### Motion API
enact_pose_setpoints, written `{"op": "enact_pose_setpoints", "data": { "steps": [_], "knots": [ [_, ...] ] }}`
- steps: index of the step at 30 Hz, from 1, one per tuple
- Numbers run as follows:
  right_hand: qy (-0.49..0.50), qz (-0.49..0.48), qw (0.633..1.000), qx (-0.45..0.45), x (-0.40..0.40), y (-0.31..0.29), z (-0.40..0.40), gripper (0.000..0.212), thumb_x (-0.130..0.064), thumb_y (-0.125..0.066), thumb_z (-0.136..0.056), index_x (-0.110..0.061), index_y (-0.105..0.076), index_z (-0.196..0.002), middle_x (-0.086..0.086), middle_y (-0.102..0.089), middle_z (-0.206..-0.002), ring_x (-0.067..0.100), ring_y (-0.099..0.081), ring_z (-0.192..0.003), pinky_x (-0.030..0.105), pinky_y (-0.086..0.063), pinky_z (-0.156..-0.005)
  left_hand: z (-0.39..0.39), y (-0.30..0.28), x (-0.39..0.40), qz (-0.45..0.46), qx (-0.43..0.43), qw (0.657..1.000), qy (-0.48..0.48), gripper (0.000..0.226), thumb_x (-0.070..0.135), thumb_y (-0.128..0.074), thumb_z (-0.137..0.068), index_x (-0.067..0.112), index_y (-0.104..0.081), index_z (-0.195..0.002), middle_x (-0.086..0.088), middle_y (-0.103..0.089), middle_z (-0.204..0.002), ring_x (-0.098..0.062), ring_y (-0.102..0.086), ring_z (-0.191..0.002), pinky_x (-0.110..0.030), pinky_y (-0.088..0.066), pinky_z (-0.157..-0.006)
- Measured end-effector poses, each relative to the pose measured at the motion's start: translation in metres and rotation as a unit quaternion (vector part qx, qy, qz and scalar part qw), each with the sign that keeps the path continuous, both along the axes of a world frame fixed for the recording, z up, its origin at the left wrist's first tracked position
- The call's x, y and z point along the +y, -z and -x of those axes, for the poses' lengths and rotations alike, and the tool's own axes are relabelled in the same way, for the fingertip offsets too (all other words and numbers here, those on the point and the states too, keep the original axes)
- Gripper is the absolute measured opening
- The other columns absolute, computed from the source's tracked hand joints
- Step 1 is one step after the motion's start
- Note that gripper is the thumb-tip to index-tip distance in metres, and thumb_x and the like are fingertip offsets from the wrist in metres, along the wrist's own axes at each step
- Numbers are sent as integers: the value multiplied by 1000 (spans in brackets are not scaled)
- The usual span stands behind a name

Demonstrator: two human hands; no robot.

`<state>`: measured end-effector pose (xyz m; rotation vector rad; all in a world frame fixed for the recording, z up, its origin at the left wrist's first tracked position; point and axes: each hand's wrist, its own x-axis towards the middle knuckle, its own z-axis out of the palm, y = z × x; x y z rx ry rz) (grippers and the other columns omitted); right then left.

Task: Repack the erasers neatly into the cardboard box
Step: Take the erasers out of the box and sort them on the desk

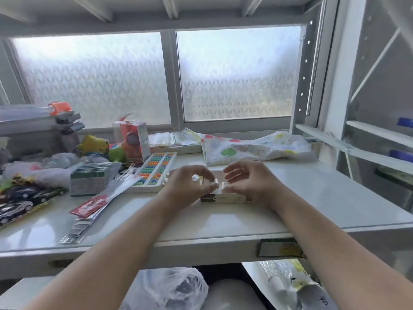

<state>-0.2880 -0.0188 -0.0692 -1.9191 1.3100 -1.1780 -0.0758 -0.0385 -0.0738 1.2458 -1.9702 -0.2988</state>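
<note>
Mid-packing, by the look of it: both hands over the small cardboard box [223, 199] at the middle of the white table [312, 198], just right of the bead abacus [155, 171]. Left hand [185, 186] pinching one small white eraser [213, 181] between thumb and forefinger, raised just above the box's open top. Right hand [250, 182] curled beside it, fingertips closed on a second white eraser [225, 185] sitting at the box rim; cannot tell whether already seated or only resting there. Next move, probably: lower each piece flat into the row, edges squared against the neighbours, no tilt, light pressure only. Counted: two hands, two erasers clearly visible, one box; further erasers inside the box hidden by fingers and blur, so no total possible
</note>
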Motion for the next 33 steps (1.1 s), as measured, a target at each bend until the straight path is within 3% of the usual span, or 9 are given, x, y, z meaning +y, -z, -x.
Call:
{"op": "enact_pose_setpoints", "data": {
  "steps": [5,8,10,13,16,18,24,30,33],
  "knots": [
    [-1,-1,1000,11,-4,1,-2,39,-14,-91,-73,-19,-75,-108,2,-77,-100,15,-76,-94,29,-63,-85,-1,-4,-4,-15,-31,999,20,22,52,-79,-71,34,-78,-84,16,-76,-89,-8,-69,-96,-35,-51,-96],
    [3,4,1000,16,-6,3,-3,39,-15,-91,-72,-22,-73,-106,1,-76,-101,15,-75,-94,29,-62,-85,-3,-15,-10,-15,-97,994,50,22,48,-77,-79,29,-79,-90,15,-75,-90,-8,-69,-93,-40,-56,-91],
    [-6,-9,999,38,-8,1,-2,42,-18,-91,-73,-22,-72,-111,2,-73,-106,14,-73,-95,27,-60,-85,-7,-27,-20,-10,-71,996,56,20,46,-69,-87,29,-79,-90,12,-75,-91,-11,-70,-86,-40,-59,-80],
    [-54,-34,986,152,-17,-17,2,42,-28,-87,-79,-22,-71,-117,-1,-69,-107,10,-69,-93,24,-57,-86,-21,-37,-42,76,-14,997,21,24,32,-55,-87,25,-77,-82,6,-77,-87,-16,-68,-85,-28,-48,-77],
    [-77,37,970,226,-36,-45,-4,23,-37,-78,-87,-23,-77,-105,-10,-74,-95,3,-70,-88,22,-56,-82,-48,-30,-48,121,23,992,-3,27,31,-51,-86,19,-76,-86,4,-71,-75,-18,-64,-77,-15,-45,-71],
    [-98,84,967,218,-52,-59,-18,17,-37,-75,-89,-25,-78,-101,-12,-74,-90,2,-71,-87,23,-57,-82,-67,-25,-50,118,48,991,-28,30,33,-50,-82,20,-76,-86,-2,-68,-73,-24,-60,-72,-19,-43,-66],
    [-172,54,934,307,-82,-56,-57,34,-42,-71,-93,-29,-70,-124,-14,-70,-114,1,-62,-108,15,-48,-90,-67,-19,-44,89,9,996,-18,18,17,-57,-82,24,-74,-84,-2,-64,-75,-9,-53,-69,-12,-40,-68],
    [-195,0,919,341,-79,-46,-85,34,-25,-60,-96,-25,-70,-129,-7,-66,-130,12,-58,-122,26,-42,-105,-66,-21,-38,67,-10,998,-4,19,12,-60,-82,28,-69,-84,4,-64,-79,-18,-57,-75,-19,-44,-68],
    [-176,-3,924,340,-76,-46,-89,36,-31,-60,-96,-23,-70,-130,-4,-64,-129,14,-57,-122,32,-44,-106,-67,-21,-39,55,-13,998,-4,16,14,-58,-81,26,-68,-85,5,-63,-78,-15,-57,-74,-22,-44,-66]
  ]
}}
